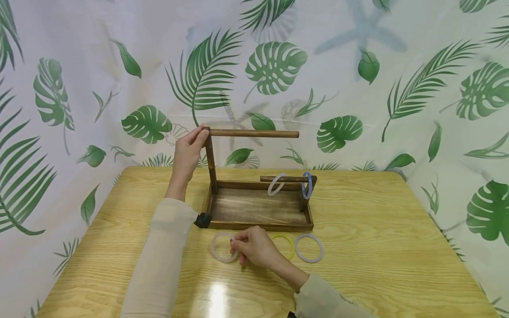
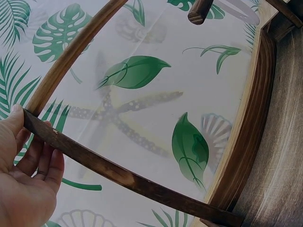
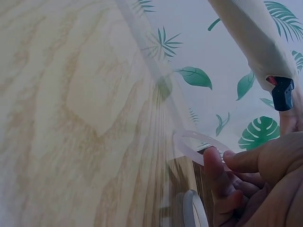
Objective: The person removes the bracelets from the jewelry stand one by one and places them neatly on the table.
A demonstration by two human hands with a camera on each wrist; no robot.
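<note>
Pinching a pale pink ring (image 1: 212, 248), the right hand (image 1: 256, 247) has a narrow grip on its right edge, just in front of the wooden rack (image 1: 258, 226)! Up top, the left hand (image 1: 187, 152) grips the corner of the post (image 1: 210, 161). Picking up looks like the step in hand; the next move seems to call for a steady lift without slipping. Over the desk (image 1: 377, 243), a yellow ring (image 1: 293, 247) and lilac ring (image 1: 296, 248) lie nearby; a blue ring (image 1: 311, 185) and clear ring (image 1: 272, 186) hang round the lower bar (image 1: 293, 179).

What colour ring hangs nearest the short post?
The ring is blue, clearest in the head view.
</note>
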